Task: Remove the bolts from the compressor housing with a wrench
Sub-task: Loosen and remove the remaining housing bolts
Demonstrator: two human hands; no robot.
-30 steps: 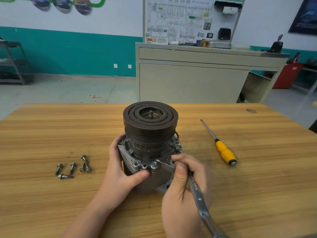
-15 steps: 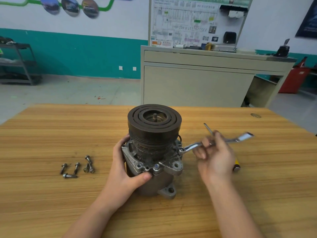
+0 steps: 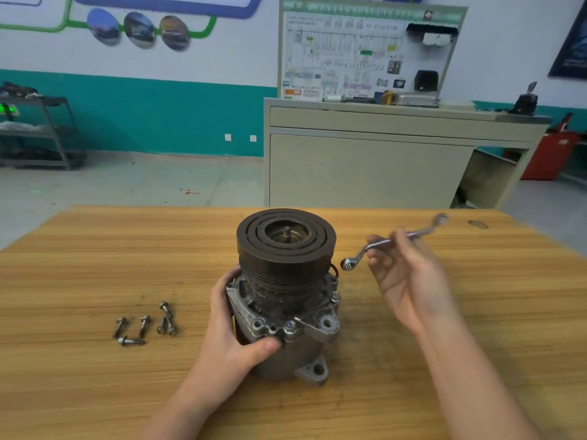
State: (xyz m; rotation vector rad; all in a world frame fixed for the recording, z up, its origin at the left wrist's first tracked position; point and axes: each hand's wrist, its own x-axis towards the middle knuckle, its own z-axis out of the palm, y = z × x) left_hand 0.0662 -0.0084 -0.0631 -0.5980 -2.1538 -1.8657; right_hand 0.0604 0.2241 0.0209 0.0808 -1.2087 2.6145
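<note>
The compressor [image 3: 286, 296] stands upright on the wooden table [image 3: 476, 328], its dark grooved pulley on top. My left hand [image 3: 235, 338] grips the housing's left side, thumb on the front flange. A bolt [image 3: 288, 326] sits in the front flange and another [image 3: 335, 295] at the right side. My right hand [image 3: 409, 274] holds the offset ring wrench [image 3: 381, 244] by its shank in the air, right of the pulley. The wrench's near ring hangs just clear of the housing. Several removed bolts [image 3: 144, 323] lie on the table to the left.
A beige cabinet [image 3: 365, 166] with a wiring display board stands behind the table. A metal shelf rack [image 3: 38, 131] is at the far left, a red bin [image 3: 549, 154] at the far right. The yellow screwdriver is hidden behind my right hand.
My right hand lifted the wrench off the front bolt and swung it to the right side, then raised it clear of the housing. My left hand kept its grip.
</note>
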